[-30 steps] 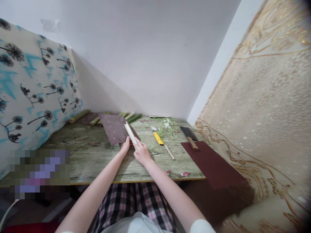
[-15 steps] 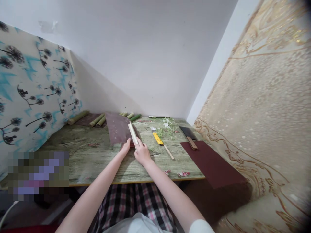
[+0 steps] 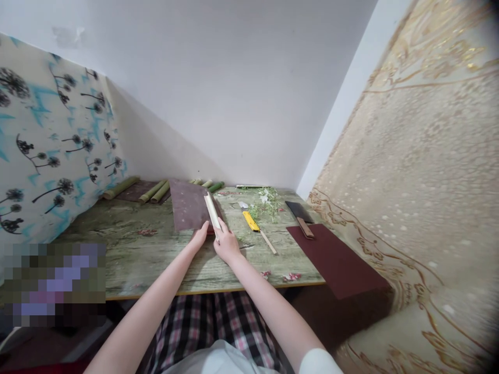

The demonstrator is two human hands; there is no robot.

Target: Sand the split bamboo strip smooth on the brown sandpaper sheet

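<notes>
At the far left, three green bamboo pieces (image 3: 153, 191) lie on the table (image 3: 148, 259). The left hand (image 3: 200, 235) sits at the near edge of one sandpaper sheet (image 3: 187, 205); its grip can't be told. The right hand (image 3: 226, 246) grasps one pale bamboo strip (image 3: 212, 212), which lies along the sheet's right edge. Further right lie one yellow utility knife (image 3: 250, 221), one wooden stick (image 3: 268, 242), one cleaver (image 3: 299, 212) and one dark red mat (image 3: 335, 259).

This small home craft corner is showing dandelion wallpaper (image 3: 58, 140), a gold-patterned wall hanging (image 3: 409, 171), and a surface (image 3: 136, 234) carrying sandpaper (image 3: 187, 205) and bamboo strips (image 3: 154, 191).
</notes>
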